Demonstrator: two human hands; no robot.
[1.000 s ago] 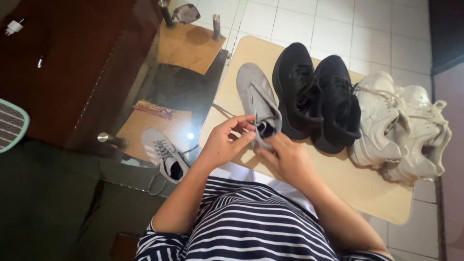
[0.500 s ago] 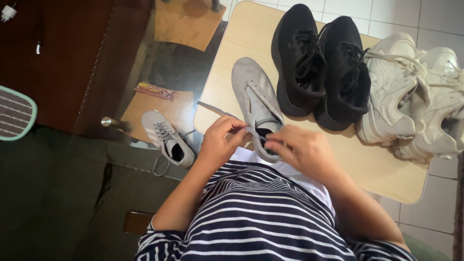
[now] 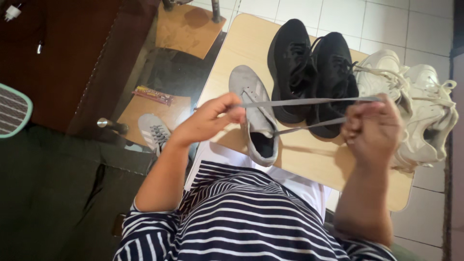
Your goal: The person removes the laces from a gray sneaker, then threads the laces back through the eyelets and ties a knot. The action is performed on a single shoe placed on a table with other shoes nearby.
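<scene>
Fingers [image 3: 232,107] of both hands stretch a grey shoelace [image 3: 309,102] above the grey sneaker [image 3: 256,116].

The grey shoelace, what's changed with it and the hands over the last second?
Both hands have moved apart: the left hand and right hand were close together over the grey shoe and now stretch the grey shoelace taut between them, the right having swung out in front of the white shoes. Both keep pinching the lace. The grey shoe, black shoes and white shoes stay on the wooden table.

A home: white tiled floor [image 3: 338,19], wooden cabinet [image 3: 72,53], low table [image 3: 241,48].
</scene>
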